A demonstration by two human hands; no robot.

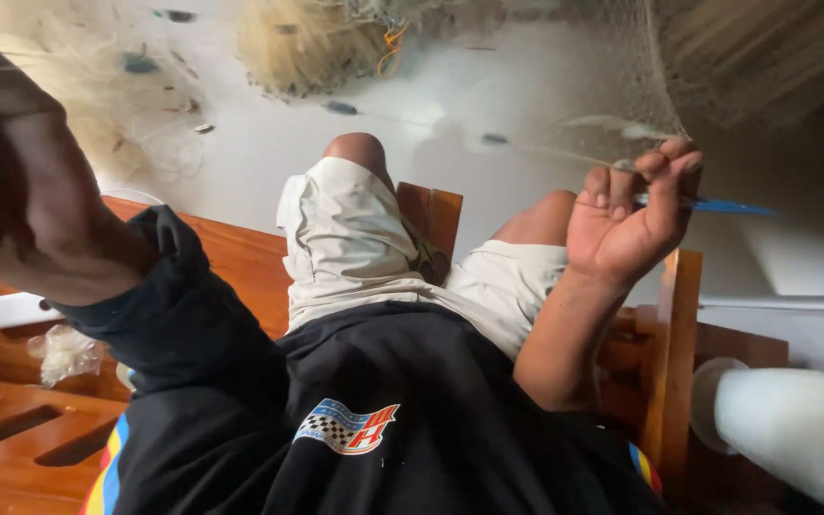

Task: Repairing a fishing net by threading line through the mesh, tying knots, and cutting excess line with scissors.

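Closest to me is my dark shirt [402,420] with a small chequered badge on the front, and below it my pale shorts [355,248] over both knees. I sit on a reddish wooden seat [11,429] with slots cut in its near left corner; a crumpled scrap of clear plastic [67,353] lies on it by my left sleeve. My left arm rises up and out past the left edge of the view, so my left hand is out of sight and I cannot tell whether it is open or closed. My right hand [627,219] is raised above my right knee, fingers curled shut, pinching a slim blue netting needle [717,205] whose tip points to the right, together with a bit of fine mesh. That mesh belongs to a pale fishing net [612,86] that stretches up and away from my fingers. At the seat's right edge stands a wooden post [674,362], and beside it lies a white cylinder [784,420]. Farther off, more net lies heaped on the light floor [269,143], with small dark floats [340,108] scattered across it.
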